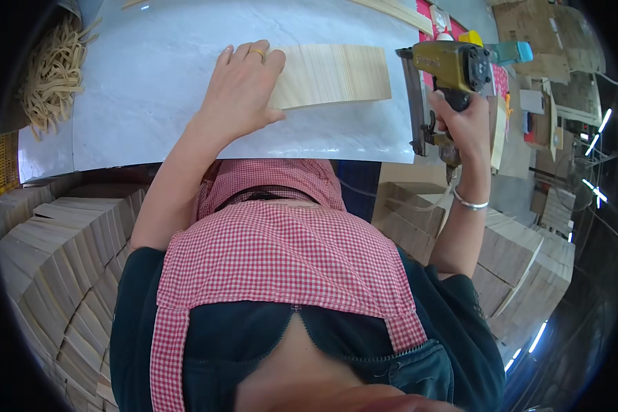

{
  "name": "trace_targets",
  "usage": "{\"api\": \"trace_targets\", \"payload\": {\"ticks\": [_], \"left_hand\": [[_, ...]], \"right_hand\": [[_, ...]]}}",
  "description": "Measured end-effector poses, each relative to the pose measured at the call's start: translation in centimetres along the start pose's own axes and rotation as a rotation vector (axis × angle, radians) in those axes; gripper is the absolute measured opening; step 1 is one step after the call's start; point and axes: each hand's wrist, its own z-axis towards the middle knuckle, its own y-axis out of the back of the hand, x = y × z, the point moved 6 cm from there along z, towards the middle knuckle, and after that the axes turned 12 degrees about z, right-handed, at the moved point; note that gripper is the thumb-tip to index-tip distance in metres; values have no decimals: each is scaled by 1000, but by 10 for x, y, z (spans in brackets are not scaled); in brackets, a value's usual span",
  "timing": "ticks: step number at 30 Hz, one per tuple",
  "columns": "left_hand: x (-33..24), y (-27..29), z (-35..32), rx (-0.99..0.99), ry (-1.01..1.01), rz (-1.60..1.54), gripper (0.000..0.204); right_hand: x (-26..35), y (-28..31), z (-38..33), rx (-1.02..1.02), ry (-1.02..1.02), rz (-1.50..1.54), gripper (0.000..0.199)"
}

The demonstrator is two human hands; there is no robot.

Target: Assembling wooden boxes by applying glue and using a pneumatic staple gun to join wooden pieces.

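A flat pale wooden board (336,74) lies across the work table, its grain showing. My left hand (244,86) grips the board's left end, thumb at the near edge and fingers at the far side; the hand hides that end. In my right hand (463,122) is a gold and black pneumatic nail gun (453,65), fingers closed round its handle. The gun stands just beyond the board's right end, apart from it, over the table's right edge. An air hose (419,207) hangs from beneath its grip.
The table (137,117) has a pale marbled top. A bundle of thin wood strips (55,79) is at the far left. Stacked wooden pieces stand below at left (55,268) and right (508,254). Long slats (398,14) lie at the far edge, near a yellow-capped item (471,37).
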Motion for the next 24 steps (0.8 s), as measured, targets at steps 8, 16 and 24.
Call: {"api": "trace_targets", "payload": {"ticks": [8,16,24], "left_hand": [[5,-6,2,-23,-23,-32,67],[7,-9,2,-43,-8,-65,65],[6,-5,3,-69,-34,-61,68]], "right_hand": [[1,-17,23,85,-138,-35,24],[3,-20,32,134,-138,-49,26],[-4,-18,34,163,-162,-3,30]]}}
